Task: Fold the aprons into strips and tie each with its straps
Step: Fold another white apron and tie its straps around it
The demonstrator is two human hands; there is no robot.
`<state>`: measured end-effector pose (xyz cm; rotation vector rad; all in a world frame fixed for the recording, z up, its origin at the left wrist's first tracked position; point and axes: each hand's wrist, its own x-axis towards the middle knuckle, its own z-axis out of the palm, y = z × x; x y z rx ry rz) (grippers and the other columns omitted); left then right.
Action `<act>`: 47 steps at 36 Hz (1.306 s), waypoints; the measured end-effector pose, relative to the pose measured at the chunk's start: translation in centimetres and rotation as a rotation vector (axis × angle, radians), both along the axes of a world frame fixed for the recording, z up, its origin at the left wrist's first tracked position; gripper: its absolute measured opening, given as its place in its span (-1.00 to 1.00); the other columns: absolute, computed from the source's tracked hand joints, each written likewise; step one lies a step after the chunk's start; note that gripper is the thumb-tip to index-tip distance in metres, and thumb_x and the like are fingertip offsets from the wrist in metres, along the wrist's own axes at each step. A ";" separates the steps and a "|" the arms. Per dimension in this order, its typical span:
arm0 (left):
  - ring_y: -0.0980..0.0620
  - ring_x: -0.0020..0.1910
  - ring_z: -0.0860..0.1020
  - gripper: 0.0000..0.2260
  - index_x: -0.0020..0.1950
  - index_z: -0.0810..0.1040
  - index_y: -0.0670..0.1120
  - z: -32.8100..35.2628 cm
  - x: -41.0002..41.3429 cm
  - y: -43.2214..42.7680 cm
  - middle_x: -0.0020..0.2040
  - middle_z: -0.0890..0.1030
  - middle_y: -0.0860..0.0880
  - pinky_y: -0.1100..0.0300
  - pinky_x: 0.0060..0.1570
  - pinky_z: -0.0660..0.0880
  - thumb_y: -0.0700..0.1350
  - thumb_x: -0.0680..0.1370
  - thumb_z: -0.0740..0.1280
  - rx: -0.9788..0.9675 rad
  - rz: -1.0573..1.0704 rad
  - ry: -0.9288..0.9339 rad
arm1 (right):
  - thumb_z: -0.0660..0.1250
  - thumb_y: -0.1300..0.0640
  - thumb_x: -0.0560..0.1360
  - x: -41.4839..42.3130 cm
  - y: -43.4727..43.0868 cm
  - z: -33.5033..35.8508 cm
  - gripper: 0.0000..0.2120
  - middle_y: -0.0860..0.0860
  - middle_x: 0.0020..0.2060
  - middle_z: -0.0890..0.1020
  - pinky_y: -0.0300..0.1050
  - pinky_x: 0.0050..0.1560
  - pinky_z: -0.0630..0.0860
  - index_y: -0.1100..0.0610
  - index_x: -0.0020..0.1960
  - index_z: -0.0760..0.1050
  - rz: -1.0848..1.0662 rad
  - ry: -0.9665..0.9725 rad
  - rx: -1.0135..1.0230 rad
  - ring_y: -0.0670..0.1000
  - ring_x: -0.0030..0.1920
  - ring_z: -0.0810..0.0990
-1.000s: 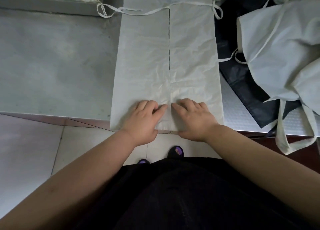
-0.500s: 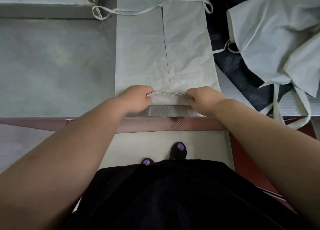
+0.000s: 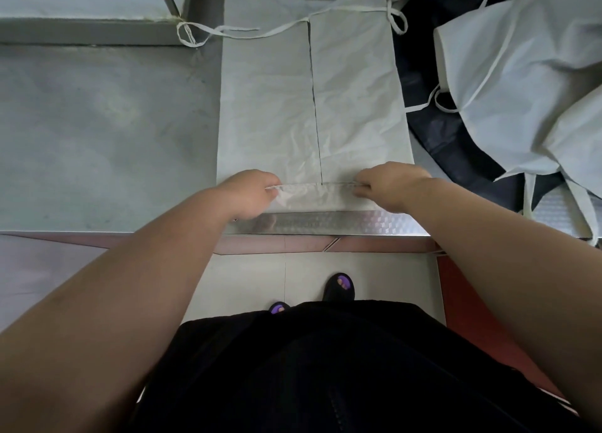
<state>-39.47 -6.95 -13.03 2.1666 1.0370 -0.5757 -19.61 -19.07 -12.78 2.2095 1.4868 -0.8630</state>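
The apron (image 3: 270, 106) gets cut off up top. Left hand (image 3: 250, 193) and right hand (image 3: 391, 185) both pinch its near hem, fingertips hidden; loose aprons (image 3: 521, 74) piled at right

Desk (image 3: 97, 123): dull grey top, smudged, with an embossed bright-metal strip (image 3: 325, 222) along the near edge. A grey metal frame (image 3: 81, 30) runs across the far left. A black sheet (image 3: 456, 146) lies on the desk's right side. The floor (image 3: 247, 279) has pale tiles with a reddish-brown border (image 3: 358, 245) under the desk edge and a red area (image 3: 472, 302) at right. Light is dim and flat.
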 end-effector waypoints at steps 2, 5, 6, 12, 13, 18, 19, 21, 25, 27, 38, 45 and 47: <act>-0.04 -0.05 0.41 -0.76 0.19 0.50 -0.11 -0.1 0.1 0.1 0.03 0.47 -0.07 0.21 -0.15 0.28 -0.12 0.66 0.09 -0.013 0.006 0.002 | 0.03 -0.07 0.64 0.2 0.3 0.1 -0.76 -0.06 -0.21 0.40 -0.13 -0.20 0.28 0.03 -0.02 0.38 0.014 0.018 -0.016 0.04 -0.06 0.41; -0.04 -0.05 0.43 -0.81 0.15 0.49 -0.08 -0.5 0.0 0.2 0.06 0.50 -0.07 0.20 -0.16 0.32 -0.11 0.64 0.12 -0.013 0.066 -0.037 | 0.01 -0.08 0.64 0.3 0.8 0.2 -0.77 -0.05 -0.19 0.41 -0.10 -0.14 0.30 0.02 -0.05 0.34 0.042 0.020 -0.042 0.04 -0.04 0.41; -0.04 -0.04 0.44 -0.83 0.15 0.48 -0.06 -0.7 -0.1 0.2 0.06 0.50 -0.04 0.19 -0.15 0.31 -0.10 0.64 0.14 -0.004 0.091 -0.051 | 0.01 -0.07 0.64 0.3 0.9 0.2 -0.76 -0.04 -0.15 0.42 -0.10 -0.15 0.31 0.02 -0.05 0.34 0.050 0.008 -0.048 0.04 -0.04 0.42; -0.04 -0.10 0.42 -0.89 -0.03 0.42 -0.05 -0.9 -0.1 0.4 -0.06 0.49 -0.04 0.18 -0.19 0.29 -0.02 0.58 0.26 0.160 0.073 -0.014 | 0.10 -0.12 0.61 0.3 1.1 -0.5 -0.71 -0.02 -0.12 0.48 -0.20 -0.39 0.24 0.06 0.08 0.45 -0.002 -0.085 -0.022 0.05 -0.09 0.48; -0.04 -0.10 0.41 -0.86 -0.07 0.40 -0.03 -0.9 -0.3 0.5 -0.09 0.48 -0.03 0.18 -0.20 0.28 0.01 0.57 0.28 0.180 0.072 0.000 | 0.12 -0.16 0.59 0.4 1.0 -0.5 -0.69 -0.02 -0.15 0.48 -0.19 -0.39 0.24 0.07 0.04 0.44 -0.014 -0.085 -0.015 0.06 -0.10 0.48; -0.05 -0.04 0.42 -0.85 -0.03 0.47 -0.04 -1.0 -1.5 1.4 -0.01 0.52 -0.04 0.19 -0.13 0.32 0.03 0.56 0.29 0.223 0.112 0.048 | 0.12 -0.17 0.58 1.4 0.5 -0.6 -0.68 -0.03 -0.27 0.43 -0.15 -0.29 0.33 0.06 -0.17 0.36 -0.072 -0.066 -0.006 0.07 -0.11 0.49; -0.04 -0.03 0.43 -0.86 0.01 0.50 -0.06 -0.9 -1.6 1.6 0.04 0.53 -0.05 0.19 -0.11 0.33 0.00 0.56 0.29 0.205 0.142 0.036 | 0.12 -0.14 0.58 1.6 0.4 -0.7 -0.68 -0.02 -0.27 0.45 -0.13 -0.25 0.35 0.05 -0.22 0.34 -0.074 -0.062 0.000 0.08 -0.11 0.49; -0.05 0.06 0.46 -0.85 0.06 0.53 -0.08 -0.6 -1.7 1.8 0.09 0.53 -0.05 0.19 -0.05 0.35 -0.05 0.56 0.29 0.165 0.203 0.020 | 0.14 -0.07 0.58 2.0 0.1 -0.8 -0.68 0.00 -0.26 0.48 -0.12 -0.22 0.36 0.04 -0.29 0.31 -0.095 -0.043 0.034 0.08 -0.13 0.49; -0.07 0.09 0.49 -0.90 0.03 0.54 -0.08 -0.8 -2.2 1.8 0.07 0.54 -0.04 0.18 -0.02 0.39 -0.08 0.56 0.31 0.122 0.303 -0.016 | 0.20 -0.06 0.56 2.5 -1.1 -1.2 -0.76 0.01 -0.23 0.52 -0.12 -0.18 0.42 0.09 -0.16 0.40 -0.264 0.042 0.161 0.09 -0.14 0.51; -0.05 -0.03 0.48 -0.94 -0.04 0.53 -0.06 -1.1 -2.5 1.6 0.00 0.53 -0.04 0.18 -0.17 0.38 -0.09 0.55 0.32 0.143 0.347 -0.060 | 0.29 -0.05 0.52 2.6 -1.7 -1.4 -0.79 0.03 -0.19 0.51 -0.08 -0.15 0.49 0.10 -0.05 0.41 -0.409 0.097 0.237 0.09 -0.14 0.52; -0.05 -0.07 0.45 -0.88 0.00 0.51 -0.10 -2.4 -3.4 1.1 -0.07 0.52 -0.05 0.19 -0.16 0.29 -0.06 0.56 0.32 0.188 0.400 -0.167 | 0.40 0.00 0.47 3.0 -2.6 -1.8 -0.69 -0.01 -0.26 0.38 -0.14 -0.28 0.38 0.15 0.02 0.35 -0.655 0.225 0.376 0.09 -0.16 0.45; -0.05 -0.07 0.45 -0.79 -0.01 0.47 -0.11 -3.0 -3.6 0.6 -0.06 0.51 -0.03 0.17 -0.14 0.32 -0.01 0.50 0.40 0.258 0.550 -0.223 | 0.29 0.01 0.55 3.0 -2.8 -2.4 -0.69 0.11 -0.05 0.44 -0.11 -0.18 0.34 0.18 0.17 0.33 -0.628 0.201 0.392 0.12 -0.10 0.44; -0.04 -0.07 0.43 -0.76 0.02 0.46 -0.10 -3.3 -3.8 0.6 -0.03 0.50 -0.02 0.17 -0.14 0.31 0.01 0.49 0.40 0.294 0.544 -0.215 | 0.26 0.06 0.57 2.8 -2.9 -2.5 -0.71 0.13 -0.03 0.45 -0.10 -0.17 0.36 0.18 0.21 0.33 -0.630 0.221 0.406 0.12 -0.09 0.43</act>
